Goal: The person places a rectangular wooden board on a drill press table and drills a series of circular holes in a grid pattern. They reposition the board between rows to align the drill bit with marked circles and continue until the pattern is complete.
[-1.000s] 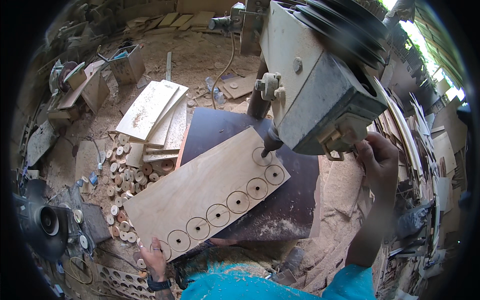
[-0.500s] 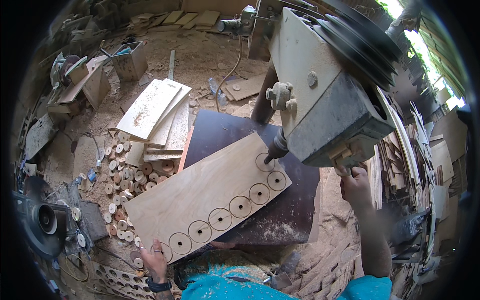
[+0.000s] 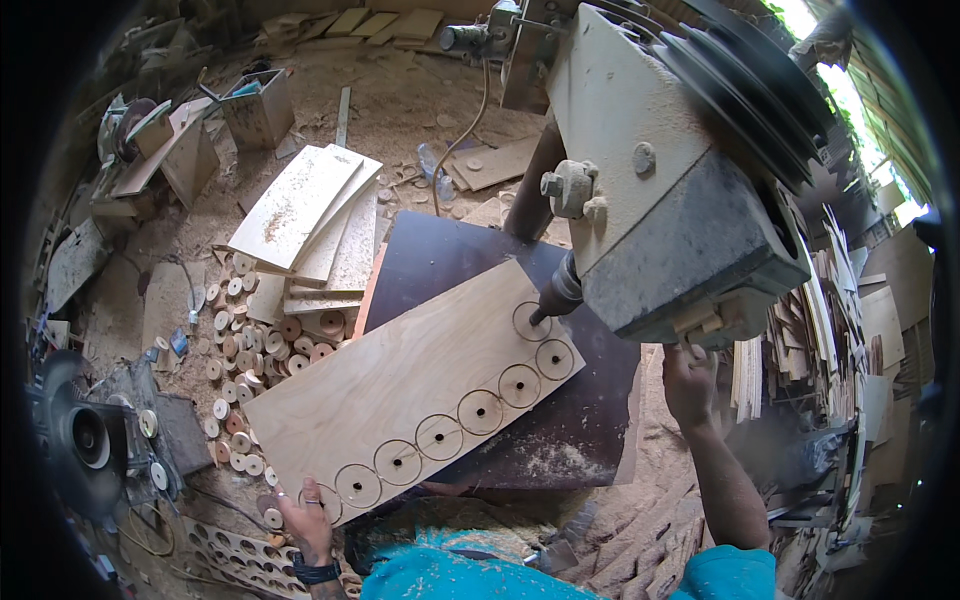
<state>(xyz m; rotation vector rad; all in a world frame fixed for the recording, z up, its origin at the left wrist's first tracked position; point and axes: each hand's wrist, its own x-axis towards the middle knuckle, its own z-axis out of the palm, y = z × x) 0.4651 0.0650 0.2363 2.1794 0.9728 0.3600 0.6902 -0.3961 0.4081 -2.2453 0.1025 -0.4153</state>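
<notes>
At the lower-left corner of a pale board (image 3: 400,370), the left fingers (image 3: 311,492) had their grip, clamped on the wood, with a dark wristband (image 3: 318,572) just behind them! Up and to the right of those fingers the board stretched, slanting across the dark bench (image 3: 575,440), a row of scored circles running from beside them along its near edge, six with dark centres. And at the row's far end, well away from the left fingers, the spindle (image 3: 560,287) of the drill press (image 3: 620,200) pointed at another circle; contact could not be told. Over on the other side, the right fingers (image 3: 686,360) were curled up under the machine's near end, though whether they had closed on a handle was hidden! Left of the left fingers, wooden discs (image 3: 272,343) lay scattered upward toward stacked sheets (image 3: 295,210); below-left sat a panel full of holes (image 3: 235,552).
</notes>
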